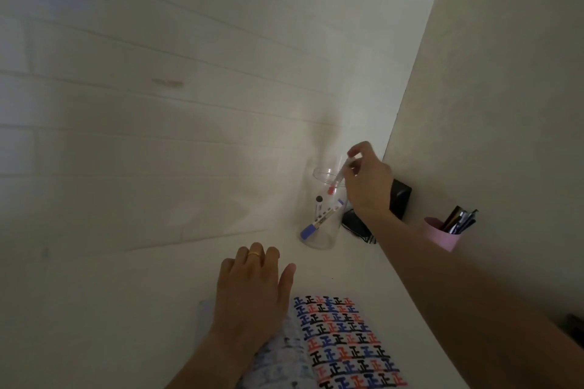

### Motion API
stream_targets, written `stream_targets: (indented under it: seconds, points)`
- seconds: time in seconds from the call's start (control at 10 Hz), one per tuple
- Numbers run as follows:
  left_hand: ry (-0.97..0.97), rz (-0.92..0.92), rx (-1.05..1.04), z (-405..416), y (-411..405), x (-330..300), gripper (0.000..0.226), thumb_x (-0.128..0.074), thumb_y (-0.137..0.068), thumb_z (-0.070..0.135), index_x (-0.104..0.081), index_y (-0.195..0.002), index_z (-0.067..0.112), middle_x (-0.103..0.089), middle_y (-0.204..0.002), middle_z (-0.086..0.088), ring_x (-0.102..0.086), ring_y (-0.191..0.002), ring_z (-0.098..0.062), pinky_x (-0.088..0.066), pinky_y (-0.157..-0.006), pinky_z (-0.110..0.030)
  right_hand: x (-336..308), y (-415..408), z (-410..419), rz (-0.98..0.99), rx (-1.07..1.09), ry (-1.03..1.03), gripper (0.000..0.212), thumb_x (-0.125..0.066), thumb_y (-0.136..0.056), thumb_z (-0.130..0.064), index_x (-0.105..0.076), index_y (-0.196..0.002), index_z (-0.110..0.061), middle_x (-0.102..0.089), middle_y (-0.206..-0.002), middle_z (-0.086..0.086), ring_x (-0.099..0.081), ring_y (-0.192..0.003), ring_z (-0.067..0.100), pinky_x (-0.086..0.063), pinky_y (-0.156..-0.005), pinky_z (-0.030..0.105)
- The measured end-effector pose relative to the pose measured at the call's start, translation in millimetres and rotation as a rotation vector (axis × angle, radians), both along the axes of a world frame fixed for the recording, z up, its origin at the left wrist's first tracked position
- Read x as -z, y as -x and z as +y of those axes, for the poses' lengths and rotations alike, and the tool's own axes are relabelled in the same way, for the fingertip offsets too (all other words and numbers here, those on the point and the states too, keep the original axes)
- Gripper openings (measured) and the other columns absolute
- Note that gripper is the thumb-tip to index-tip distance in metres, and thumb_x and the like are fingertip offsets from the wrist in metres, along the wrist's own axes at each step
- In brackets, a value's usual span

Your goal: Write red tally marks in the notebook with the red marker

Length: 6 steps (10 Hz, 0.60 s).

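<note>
An open notebook [344,344] lies at the near edge of the white desk, its right page full of red, blue and black tally marks. My left hand [252,290], a gold ring on one finger, rests flat on its left page. My right hand [366,183] reaches to a clear plastic jar [322,230] near the wall and pinches the red marker [339,177], which hangs tip-down with its red cap inside the jar's mouth. A blue marker [308,230] and a black-capped marker [318,204] stand in the jar.
A pink cup [441,235] with several pens stands at the right against the side wall. A black object [399,196] and a dark cable bundle [355,226] sit behind the jar. A white panelled wall rises close behind the desk.
</note>
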<state>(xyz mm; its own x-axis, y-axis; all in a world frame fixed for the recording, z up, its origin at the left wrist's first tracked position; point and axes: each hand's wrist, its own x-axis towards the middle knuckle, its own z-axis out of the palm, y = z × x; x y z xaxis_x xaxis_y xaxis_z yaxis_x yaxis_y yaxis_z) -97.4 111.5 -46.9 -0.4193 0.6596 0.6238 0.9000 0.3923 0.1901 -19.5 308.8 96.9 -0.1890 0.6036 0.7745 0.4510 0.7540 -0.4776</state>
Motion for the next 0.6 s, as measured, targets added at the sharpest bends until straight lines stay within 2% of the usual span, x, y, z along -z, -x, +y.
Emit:
stream_targets:
  seconds: [0.1,0.2,0.4,0.5,0.6]
  points:
    - [0.008,-0.016,0.001,0,-1,-2,0.043,-0.029,-0.096,0.051,-0.061,-0.098,0.021,-0.062,-0.091,-0.002,-0.055,-0.083,-0.023,-0.045,-0.072,-0.040,9,10,10,-0.102,0.026,0.064,0.011,-0.060,-0.095,-0.009,-0.063,-0.103,-0.016,-0.076,-0.087,0.010,-0.071,-0.071,0.022,-0.063,-0.065,0.041]
    - [-0.006,-0.014,0.004,1,0,-1,0.043,-0.029,-0.096,0.051,-0.060,-0.098,0.021,-0.062,-0.091,-0.002,-0.054,-0.082,-0.022,-0.045,-0.073,-0.040,16,18,16,-0.226,0.065,0.116,0.017,-0.055,-0.100,-0.014,-0.069,-0.109,-0.015,-0.076,-0.098,0.010,-0.060,-0.074,0.016,-0.051,-0.057,0.026]
    - [-0.002,0.000,0.010,2,1,2,0.043,-0.030,-0.096,0.050,-0.061,-0.101,0.020,-0.062,-0.092,-0.002,-0.055,-0.083,-0.022,-0.046,-0.073,-0.040,22,23,17,-0.353,0.101,0.104,0.026,-0.046,-0.102,-0.017,-0.068,-0.114,-0.010,-0.075,-0.109,0.011,-0.064,-0.094,0.027,-0.050,-0.078,0.035]
    - [-0.002,-0.005,0.016,2,1,3,0.043,-0.033,-0.095,0.050,-0.062,-0.099,0.019,-0.063,-0.090,-0.003,-0.056,-0.081,-0.022,-0.047,-0.071,-0.040,17,18,7,-0.374,0.081,0.090,0.025,-0.051,-0.100,-0.018,-0.068,-0.118,-0.010,-0.073,-0.117,0.011,-0.066,-0.105,0.029,-0.052,-0.089,0.038]
    - [0.002,-0.031,0.009,2,5,4,0.044,-0.033,-0.094,0.051,-0.063,-0.104,0.019,-0.064,-0.092,-0.004,-0.057,-0.082,-0.023,-0.047,-0.072,-0.039,21,7,-8,-0.337,0.026,0.028,0.027,-0.058,-0.097,-0.020,-0.067,-0.121,-0.014,-0.067,-0.124,0.009,-0.068,-0.101,0.025,-0.056,-0.090,0.041]
